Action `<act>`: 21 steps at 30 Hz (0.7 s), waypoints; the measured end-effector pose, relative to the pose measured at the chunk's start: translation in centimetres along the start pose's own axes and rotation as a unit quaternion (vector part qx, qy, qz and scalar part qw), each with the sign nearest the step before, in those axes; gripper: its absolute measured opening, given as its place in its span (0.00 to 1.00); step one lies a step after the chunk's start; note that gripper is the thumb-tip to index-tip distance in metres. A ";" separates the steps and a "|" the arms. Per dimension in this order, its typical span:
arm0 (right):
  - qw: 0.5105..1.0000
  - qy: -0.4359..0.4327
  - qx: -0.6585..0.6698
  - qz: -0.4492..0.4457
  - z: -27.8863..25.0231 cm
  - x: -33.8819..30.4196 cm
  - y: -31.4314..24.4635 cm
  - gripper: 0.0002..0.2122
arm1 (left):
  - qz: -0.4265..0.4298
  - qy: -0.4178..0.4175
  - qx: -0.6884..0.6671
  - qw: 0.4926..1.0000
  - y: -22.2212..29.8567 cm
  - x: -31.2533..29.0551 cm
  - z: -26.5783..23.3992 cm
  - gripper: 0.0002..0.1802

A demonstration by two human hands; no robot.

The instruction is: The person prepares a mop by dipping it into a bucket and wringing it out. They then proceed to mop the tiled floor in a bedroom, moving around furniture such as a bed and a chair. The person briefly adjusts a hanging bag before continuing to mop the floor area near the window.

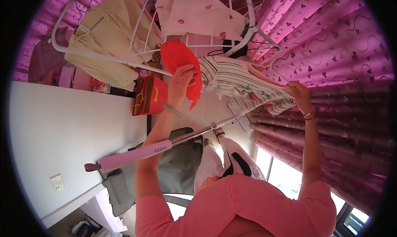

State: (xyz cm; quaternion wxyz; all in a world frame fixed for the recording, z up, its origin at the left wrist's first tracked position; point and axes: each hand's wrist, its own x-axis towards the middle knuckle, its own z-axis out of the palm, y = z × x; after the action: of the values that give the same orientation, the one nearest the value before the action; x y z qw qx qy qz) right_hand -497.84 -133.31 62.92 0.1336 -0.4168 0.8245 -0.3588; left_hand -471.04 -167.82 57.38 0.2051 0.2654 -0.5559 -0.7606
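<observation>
My left hand (pixel 182 82) is raised in the middle with its fingers curled against a bright red cloth (pixel 175 55), which hangs down past them. A striped shirt (pixel 237 82) with a small red and green motif spreads between the red cloth and my right hand (pixel 301 97). My right hand is closed on the shirt's right end, near the curtain. Part of a white hanger (pixel 271 63) shows above the shirt. Below my hands, a telescopic pole with a pink handle (pixel 136 155) slants across, passing over my left forearm.
A white drying rack (pixel 99 60) stands ahead, holding a cream jacket (pixel 111 34) and a pale garment with red spots (pixel 198 16). Purple curtains (pixel 331 42) line the right. At left are a white panel (pixel 74 125), a red paper bag (pixel 153 96) and a grey bag (pixel 178 166).
</observation>
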 end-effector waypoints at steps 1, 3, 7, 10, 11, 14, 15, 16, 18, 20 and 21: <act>1.000 -0.011 -0.006 0.008 -0.6 -0.3 0.2 0.05 | -0.021 0.000 -0.064 0.998 0.5 0.3 0.8 0.23; 0.999 -0.034 -0.024 0.028 -1.9 -1.7 0.1 0.05 | -0.067 -0.002 -0.196 0.978 1.7 0.6 2.9 0.27; 0.996 -0.014 -0.075 0.038 -1.8 -3.8 2.0 0.07 | -0.001 0.041 -0.213 0.976 2.1 3.5 2.2 0.29; 0.998 0.048 -0.007 0.051 -2.4 -3.9 2.9 0.07 | 0.028 0.062 -0.225 0.972 1.6 4.9 1.1 0.26; 0.997 0.051 -0.014 0.047 -2.6 -3.8 2.9 0.07 | 0.026 0.066 -0.222 0.973 1.7 4.8 1.3 0.25; 0.996 0.068 -0.020 0.051 -3.5 -1.9 2.2 0.07 | -0.003 0.131 -0.180 0.975 2.0 3.4 2.7 0.19; 0.997 0.059 -0.026 0.045 -3.6 -1.3 1.8 0.07 | 0.000 0.142 -0.186 0.972 2.1 3.2 3.2 0.17; 0.997 0.050 -0.033 0.039 -3.6 -0.6 1.6 0.07 | 0.003 0.153 -0.192 0.969 2.2 3.0 3.7 0.15; 0.998 0.037 -0.051 0.025 -3.7 1.0 0.6 0.06 | 0.012 0.142 -0.193 0.971 2.5 3.0 3.7 0.13; 0.997 0.029 -0.076 0.016 -3.8 2.4 -0.5 0.06 | 0.016 0.095 -0.181 0.979 2.9 3.1 3.3 0.13; 0.997 0.022 -0.071 0.016 -3.8 3.0 -0.8 0.06 | -0.001 0.055 -0.178 0.982 3.1 3.1 3.3 0.14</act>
State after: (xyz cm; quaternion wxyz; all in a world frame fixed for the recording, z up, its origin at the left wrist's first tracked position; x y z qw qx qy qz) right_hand -501.17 -134.11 66.38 0.0910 -0.4039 0.8572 -0.3062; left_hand -475.47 -168.15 60.59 0.2788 0.2669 -0.3991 -0.8317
